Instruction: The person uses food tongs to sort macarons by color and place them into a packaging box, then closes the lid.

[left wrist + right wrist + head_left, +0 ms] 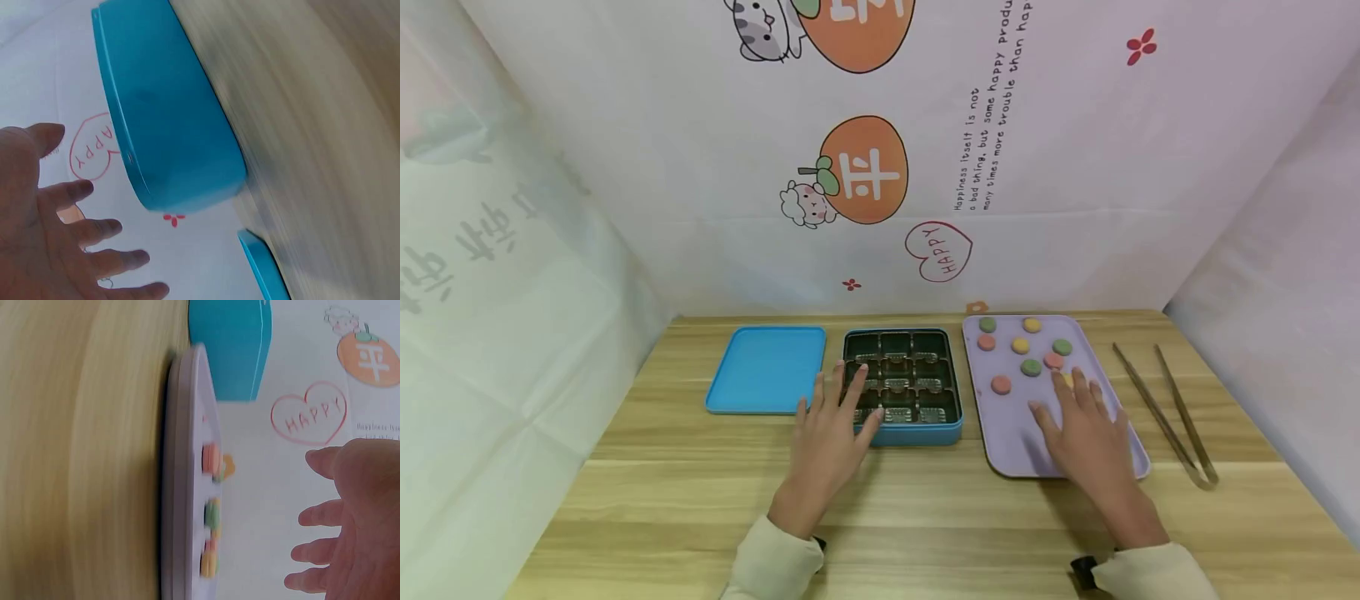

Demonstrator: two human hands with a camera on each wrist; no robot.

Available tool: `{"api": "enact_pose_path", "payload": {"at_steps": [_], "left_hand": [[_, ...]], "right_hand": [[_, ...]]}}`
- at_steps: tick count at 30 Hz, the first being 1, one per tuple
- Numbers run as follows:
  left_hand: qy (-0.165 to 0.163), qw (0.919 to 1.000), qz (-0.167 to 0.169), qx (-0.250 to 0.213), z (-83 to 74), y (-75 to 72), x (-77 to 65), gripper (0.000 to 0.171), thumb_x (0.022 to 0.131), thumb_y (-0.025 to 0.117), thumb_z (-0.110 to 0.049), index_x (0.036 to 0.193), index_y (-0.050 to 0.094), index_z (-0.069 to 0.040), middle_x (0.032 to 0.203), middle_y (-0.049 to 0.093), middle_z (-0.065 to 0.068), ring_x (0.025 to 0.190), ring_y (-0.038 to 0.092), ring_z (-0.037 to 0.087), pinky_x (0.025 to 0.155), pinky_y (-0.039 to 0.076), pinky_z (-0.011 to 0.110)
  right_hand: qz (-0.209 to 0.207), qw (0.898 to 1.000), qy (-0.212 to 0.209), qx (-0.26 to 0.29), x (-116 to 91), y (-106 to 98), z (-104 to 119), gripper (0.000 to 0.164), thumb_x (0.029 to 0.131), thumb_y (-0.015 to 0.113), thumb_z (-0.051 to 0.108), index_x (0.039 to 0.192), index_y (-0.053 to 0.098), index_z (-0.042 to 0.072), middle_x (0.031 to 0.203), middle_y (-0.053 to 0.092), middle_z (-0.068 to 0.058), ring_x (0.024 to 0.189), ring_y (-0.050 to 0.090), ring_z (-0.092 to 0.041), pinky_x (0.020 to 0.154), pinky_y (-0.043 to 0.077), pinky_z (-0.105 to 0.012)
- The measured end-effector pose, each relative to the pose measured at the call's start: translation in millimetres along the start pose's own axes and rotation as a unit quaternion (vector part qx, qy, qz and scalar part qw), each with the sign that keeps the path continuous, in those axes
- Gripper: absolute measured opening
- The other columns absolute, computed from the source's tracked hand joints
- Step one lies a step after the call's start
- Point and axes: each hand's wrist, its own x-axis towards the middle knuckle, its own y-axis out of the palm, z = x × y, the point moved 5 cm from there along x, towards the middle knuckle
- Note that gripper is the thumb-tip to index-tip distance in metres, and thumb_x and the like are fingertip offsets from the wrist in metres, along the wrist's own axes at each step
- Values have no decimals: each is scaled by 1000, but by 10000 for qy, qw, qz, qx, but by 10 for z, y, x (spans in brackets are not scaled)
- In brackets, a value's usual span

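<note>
My left hand (829, 442) hovers with spread fingers over the front left corner of a blue tin (917, 434), holding nothing. A clear plastic insert with several square compartments (897, 375) sits inside the tin. In the left wrist view that hand (56, 231) is apart from the tin's wall (169, 112). My right hand (1088, 433), fingers extended, is above a lilac tray (1015, 442). Pink, green and yellow macarons lie on it, among them a pink macaron (1002, 384) and a green macaron (1031, 367). A yellow macaron is partly hidden behind the right fingers.
A blue lid (767, 371) lies flat left of the tin. Metal tongs (1172, 417), spread apart, lie right of the tray. The wooden table (925, 533) ends at a printed white cloth (1060, 250) behind, with cloth on both sides too.
</note>
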Motion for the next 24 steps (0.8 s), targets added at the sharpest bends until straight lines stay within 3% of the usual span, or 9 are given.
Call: {"api": "enact_pose_path", "payload": {"at_steps": [4, 14, 19, 24], "left_hand": [[110, 9999, -37, -30, 102, -21, -11, 72, 106, 52, -58, 168, 29, -28, 176, 21, 10, 158, 27, 43, 120, 32, 68], [78, 9996, -67, -275, 323, 0, -10, 75, 103, 61, -56, 166, 34, -24, 171, 31, 16, 149, 44, 46, 111, 43, 68], [-114, 9977, 108, -659, 389, 0, 11, 75, 102, 62, -55, 165, 36, -24, 170, 34, 17, 143, 50, 48, 103, 48, 69], [-366, 9893, 347, -1370, 463, 49, 28, 76, 101, 66, -50, 165, 36, -22, 170, 34, 17, 150, 42, 44, 108, 45, 69]], "right_hand": [[-218, 9997, -42, -142, 2, -63, -219, 71, 110, 48, 46, 155, 40, -8, 159, 31, -42, 142, 32, -67, 103, 27, -85], [-124, 9994, 260, -185, -25, -208, -764, 74, 110, 46, 48, 151, 39, -13, 157, 30, -44, 130, 38, -71, 99, 32, -83], [-71, 9991, 388, -173, -14, -263, -1073, 75, 110, 45, 47, 149, 38, -17, 153, 31, -48, 128, 38, -71, 96, 37, -81], [55, 9980, 616, -132, 5, -302, -1360, 79, 110, 46, 47, 149, 34, -21, 150, 30, -49, 127, 37, -72, 94, 38, -81]]}}
